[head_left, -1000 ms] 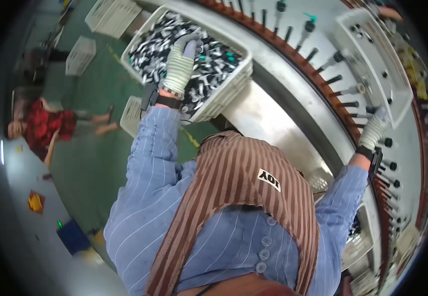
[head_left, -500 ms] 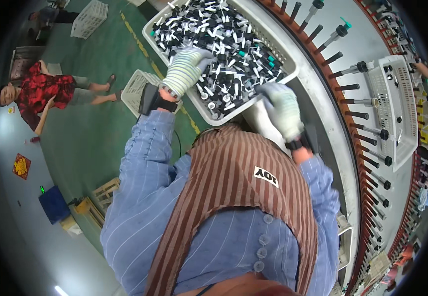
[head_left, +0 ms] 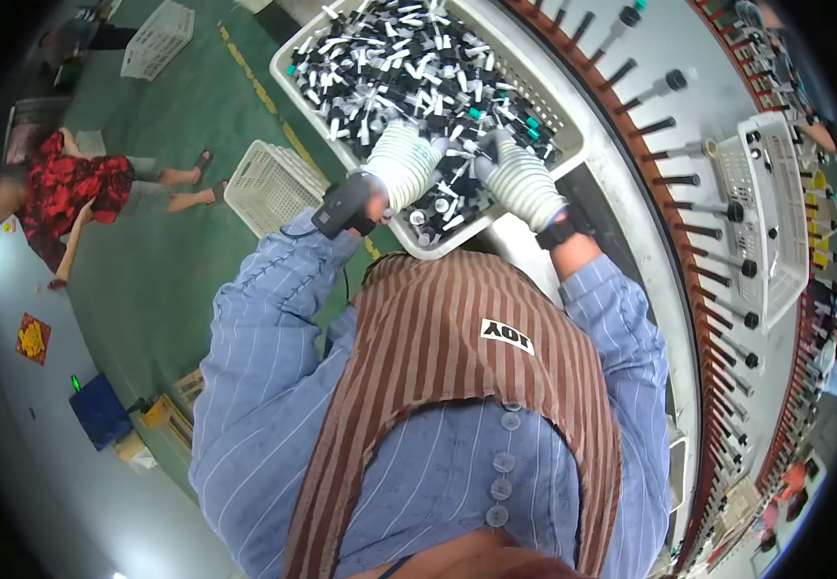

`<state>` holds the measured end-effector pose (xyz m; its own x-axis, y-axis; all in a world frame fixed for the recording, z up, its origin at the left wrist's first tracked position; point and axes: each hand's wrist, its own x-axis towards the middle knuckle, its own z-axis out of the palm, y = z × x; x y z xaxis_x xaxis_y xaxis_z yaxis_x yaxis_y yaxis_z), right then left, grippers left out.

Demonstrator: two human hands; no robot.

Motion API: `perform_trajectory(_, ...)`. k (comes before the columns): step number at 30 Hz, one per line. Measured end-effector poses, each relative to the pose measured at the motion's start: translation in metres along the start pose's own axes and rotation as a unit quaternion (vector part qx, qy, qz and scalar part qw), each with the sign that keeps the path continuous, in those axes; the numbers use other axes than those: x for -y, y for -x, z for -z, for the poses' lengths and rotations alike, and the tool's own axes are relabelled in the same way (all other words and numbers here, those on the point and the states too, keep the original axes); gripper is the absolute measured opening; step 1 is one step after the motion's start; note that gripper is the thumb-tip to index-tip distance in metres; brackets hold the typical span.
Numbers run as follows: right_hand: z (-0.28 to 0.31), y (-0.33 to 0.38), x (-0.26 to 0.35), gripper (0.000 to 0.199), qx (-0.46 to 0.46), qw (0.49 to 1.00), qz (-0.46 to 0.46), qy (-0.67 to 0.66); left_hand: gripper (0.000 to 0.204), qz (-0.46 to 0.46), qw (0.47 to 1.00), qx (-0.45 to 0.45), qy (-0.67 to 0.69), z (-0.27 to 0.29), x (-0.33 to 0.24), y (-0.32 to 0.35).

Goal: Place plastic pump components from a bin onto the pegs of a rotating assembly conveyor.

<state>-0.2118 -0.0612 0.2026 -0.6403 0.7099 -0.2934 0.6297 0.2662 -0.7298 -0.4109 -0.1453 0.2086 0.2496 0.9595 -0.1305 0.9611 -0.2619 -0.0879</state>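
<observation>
A large white plastic basket [head_left: 288,72] stands in front of me, heaped with small black and white plastic parts [head_left: 409,82], a few of them green. Both my hands wear striped white knit gloves and are over its near part, facing each other a short gap apart. My left hand [head_left: 405,164] has its fingers bent together toward the right; what lies in them is hidden. My right hand [head_left: 524,176] curls its fingers toward the left hand, just above the parts. Whatever it grips is too small to make out.
On my right runs a curved line with a reddish-brown rail [head_left: 664,183] of upright dark pegs, some carrying black-topped parts. A white basket [head_left: 775,212] stands beyond it. More baskets [head_left: 274,188] sit on the green floor at left. A person in a red patterned shirt [head_left: 81,179] is farther left.
My right hand has swung left and up from the basket's near right rim to over the parts. My left hand has moved right and down, closer to it.
</observation>
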Motion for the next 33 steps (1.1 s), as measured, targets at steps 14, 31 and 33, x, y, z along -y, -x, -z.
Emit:
perform_trajectory(14,0.108,0.229,0.049,0.025,-0.075,0.969,0.157,-0.175,0.027,-0.110,0.972,0.201,0.057,0.002,0.005,-0.024)
perform_trajectory(31,0.114,0.427,-0.020,0.021,-0.187,0.961,0.103,-0.176,0.032,-0.054,0.826,0.037,0.560,0.085,-0.157,-0.108)
perform_trajectory(33,0.131,0.422,-0.023,0.020,-0.198,0.961,0.112,-0.157,0.029,-0.150,0.753,0.078,0.636,0.088,-0.215,-0.137)
